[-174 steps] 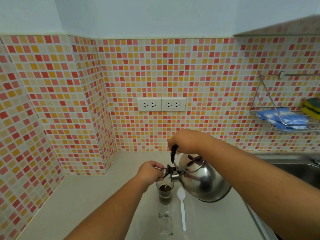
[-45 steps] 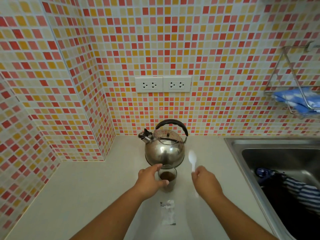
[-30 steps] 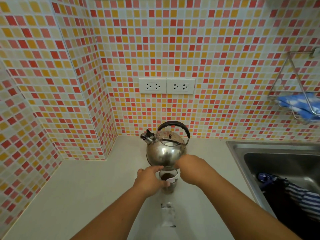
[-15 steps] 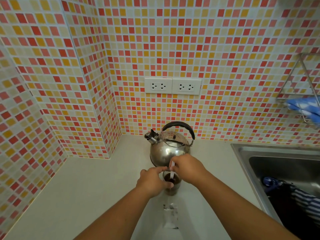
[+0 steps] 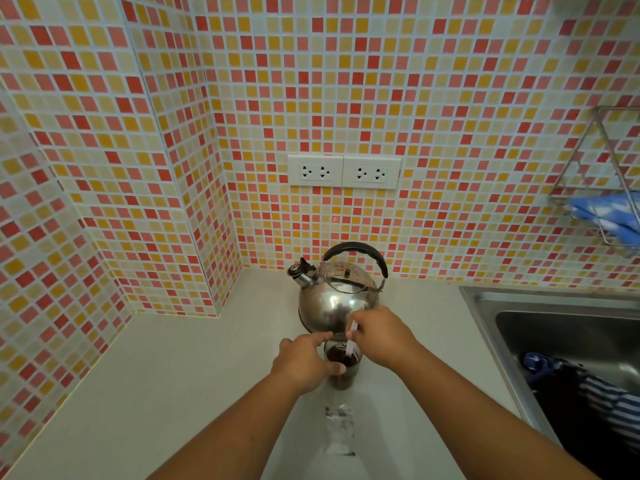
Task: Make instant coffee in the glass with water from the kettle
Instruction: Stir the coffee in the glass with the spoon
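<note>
Now my left hand wraps the glass on the counter, just before the kettle — my right hand pinches the white spoon, tip in dark coffee. Best stirred in small circles — off the wall.

The left hand covers most of one side of the glass. The right hand hides the top of the white spoon, and the spoon's bowl is lost in the dark drink. The kettle has its bottom edge behind both hands. The wire rack, blue cloth and sink run off the right edge. The packet print is too blurry to read.
</note>
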